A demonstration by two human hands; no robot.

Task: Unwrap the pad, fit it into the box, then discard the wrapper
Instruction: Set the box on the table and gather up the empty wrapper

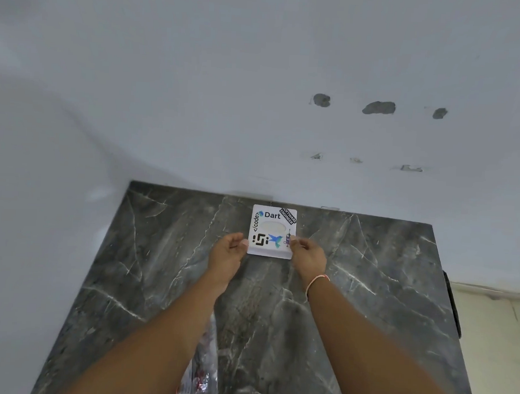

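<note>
A white square box (271, 230) with stickers on its lid lies flat on the dark marble counter (353, 292), near the back wall. My left hand (226, 254) pinches the box's near-left edge and my right hand (307, 257) pinches its near-right edge. The lid is down, so nothing inside the box shows. A clear plastic wrapper with red print (203, 371) lies on the counter near me, partly hidden under my left forearm. No pad is visible.
A pale wall (257, 106) with patched holes rises straight behind the counter. The counter's right edge drops off to a light floor (492, 344). Its left edge meets a white surface.
</note>
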